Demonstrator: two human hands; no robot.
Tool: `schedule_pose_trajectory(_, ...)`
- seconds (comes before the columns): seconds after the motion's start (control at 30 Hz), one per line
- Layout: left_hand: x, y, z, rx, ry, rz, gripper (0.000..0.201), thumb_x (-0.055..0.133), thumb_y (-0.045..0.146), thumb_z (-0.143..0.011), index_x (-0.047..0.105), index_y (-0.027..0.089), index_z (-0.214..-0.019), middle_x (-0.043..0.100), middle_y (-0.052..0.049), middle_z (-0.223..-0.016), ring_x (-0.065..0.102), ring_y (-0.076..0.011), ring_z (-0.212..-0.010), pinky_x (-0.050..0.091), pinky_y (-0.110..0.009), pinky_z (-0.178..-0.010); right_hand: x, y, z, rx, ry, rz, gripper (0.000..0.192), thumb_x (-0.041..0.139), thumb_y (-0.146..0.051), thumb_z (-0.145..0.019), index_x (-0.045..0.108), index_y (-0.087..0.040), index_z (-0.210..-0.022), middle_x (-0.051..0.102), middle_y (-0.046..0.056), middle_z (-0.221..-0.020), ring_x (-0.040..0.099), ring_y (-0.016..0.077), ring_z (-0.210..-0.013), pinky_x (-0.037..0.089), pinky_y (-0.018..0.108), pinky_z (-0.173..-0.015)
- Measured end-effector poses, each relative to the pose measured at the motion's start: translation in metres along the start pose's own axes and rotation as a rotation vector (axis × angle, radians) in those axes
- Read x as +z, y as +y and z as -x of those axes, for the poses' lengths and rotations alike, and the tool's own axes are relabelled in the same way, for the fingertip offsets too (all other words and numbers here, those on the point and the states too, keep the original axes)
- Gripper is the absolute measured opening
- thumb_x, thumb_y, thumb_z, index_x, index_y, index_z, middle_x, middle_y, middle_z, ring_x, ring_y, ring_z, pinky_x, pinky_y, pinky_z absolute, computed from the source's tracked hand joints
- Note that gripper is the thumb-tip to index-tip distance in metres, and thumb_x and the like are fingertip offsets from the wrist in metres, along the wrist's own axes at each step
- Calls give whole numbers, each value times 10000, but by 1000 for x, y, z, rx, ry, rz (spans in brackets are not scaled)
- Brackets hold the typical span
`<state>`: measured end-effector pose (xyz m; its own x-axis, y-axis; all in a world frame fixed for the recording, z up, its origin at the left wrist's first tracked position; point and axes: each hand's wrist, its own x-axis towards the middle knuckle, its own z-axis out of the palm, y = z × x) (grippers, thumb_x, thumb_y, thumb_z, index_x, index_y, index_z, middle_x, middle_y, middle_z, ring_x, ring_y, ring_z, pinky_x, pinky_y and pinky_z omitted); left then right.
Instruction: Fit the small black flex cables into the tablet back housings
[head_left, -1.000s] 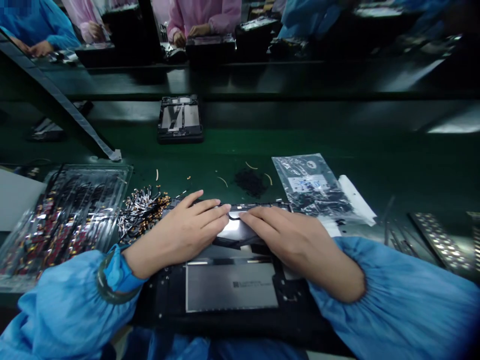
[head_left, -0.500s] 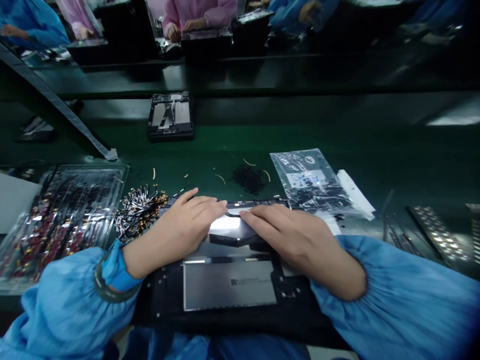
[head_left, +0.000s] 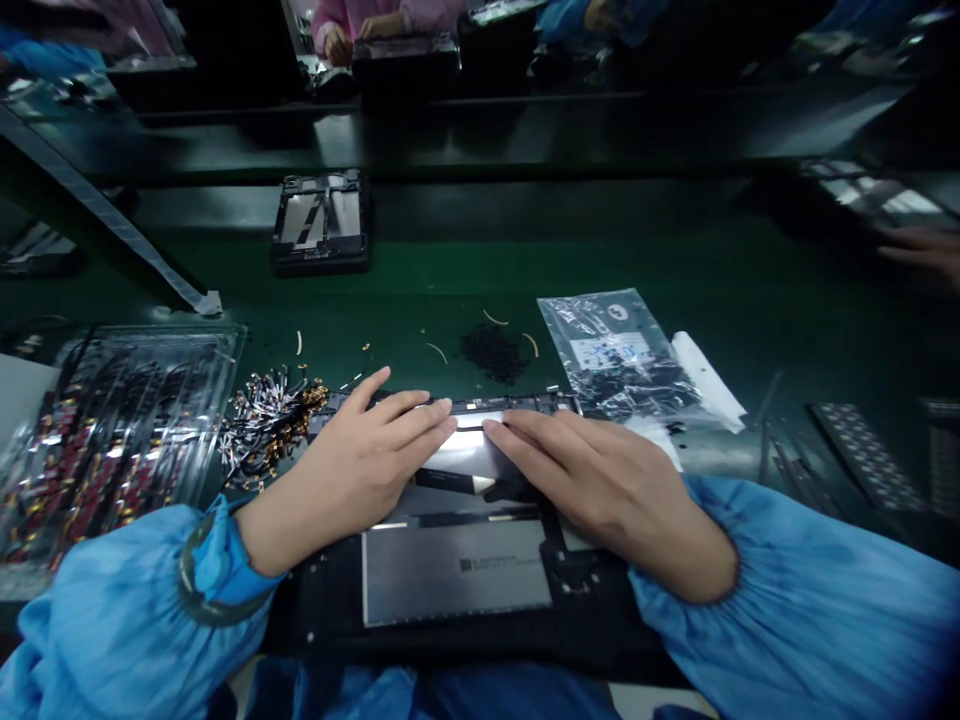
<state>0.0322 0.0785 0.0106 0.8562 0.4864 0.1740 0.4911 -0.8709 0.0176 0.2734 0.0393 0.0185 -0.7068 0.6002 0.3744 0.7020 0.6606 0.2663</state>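
Observation:
An opened tablet-like device [head_left: 454, 573], with a silver rectangular panel and black frame, lies in front of me. On its far part, a narrow dark strip [head_left: 471, 430] runs across a shiny silver area between my fingertips. My left hand [head_left: 367, 450] rests over the far left of the device, fingers stretched and somewhat apart, fingertips at the strip's left end. From the other side my right hand [head_left: 581, 460] reaches in with extended fingers, its tips touching the strip's right end. Both thumbs are partly out of sight, and neither hand visibly grips anything.
Left are a clear tray [head_left: 135, 430] of cabled parts and a heap of short cables [head_left: 274, 415]. Beyond the device lie small black pieces [head_left: 495, 352] and a plastic bag [head_left: 626, 355]. Another opened device [head_left: 322, 222] sits farther back. A co-worker's hand [head_left: 926, 250] shows at right.
My left fingers have shifted slightly along the strip; both hands stay on the device. The view has tilted a little, and a co-worker's hand and a device have appeared at far right.

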Motion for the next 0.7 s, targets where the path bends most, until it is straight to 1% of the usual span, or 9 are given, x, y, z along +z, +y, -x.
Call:
schedule_pose_trajectory(0.13, 1, 0, 0, 8, 8, 11, 427, 469, 98, -875, 501, 177, -1294, 585, -72, -1302, 521, -272, -1209, 291, -556, -1109, 1, 0, 0, -4, -1, -14, 289, 364, -20, -920, 599, -76, -1078, 672, 117, -959, 601, 174, -718, 443, 296, -579)
schedule_pose_trajectory(0.23, 2, 0, 1, 13, -1, 2, 417, 449, 99, -885, 496, 166, -1294, 578, -73, -1313, 515, -274, -1210, 293, -563, -1105, 1, 0, 0, -6, -2, -18, 276, 376, -20, -917, 597, -73, -1073, 673, 116, -958, 597, 179, -709, 438, 302, -569)
schedule_pose_trajectory(0.47, 1, 1, -1, 4, -2, -6, 415, 428, 91, -893, 497, 183, -1292, 584, -63, -1307, 509, -261, -1215, 283, -544, -1109, 1, -1, -1, -7, -9, 0, 284, 371, -37, -925, 603, -85, -1081, 670, 110, -966, 575, 170, -718, 422, 297, -568)
schedule_pose_trajectory(0.53, 1, 1, -1, -1, 5, -9, 404, 427, 88, -891, 518, 182, -1272, 593, -68, -1293, 530, -256, -1182, 317, -529, -1088, 0, -1, -2, -13, -17, 19, 287, 370, -45, -925, 613, -86, -1071, 670, 107, -948, 556, 167, -692, 408, 298, -549)
schedule_pose_trajectory(0.6, 0, 2, -2, -2, 6, -10, 399, 436, 80, -877, 542, 175, -1250, 601, -81, -1278, 548, -256, -1144, 394, -491, -1023, -1, 0, -1, -29, -31, 41, 288, 381, -47, -916, 619, -75, -1076, 670, 116, -963, 547, 171, -677, 395, 303, -524)
schedule_pose_trajectory(0.7, 0, 0, -2, -17, 43, 40, 394, 436, 58, -861, 574, 165, -1214, 617, -96, -1244, 561, -249, -1117, 480, -415, -891, -3, 3, 7, -16, -45, 29, 308, 388, -25, -891, 613, -63, -1098, 649, 146, -1083, 563, 186, -718, 433, 315, -542)
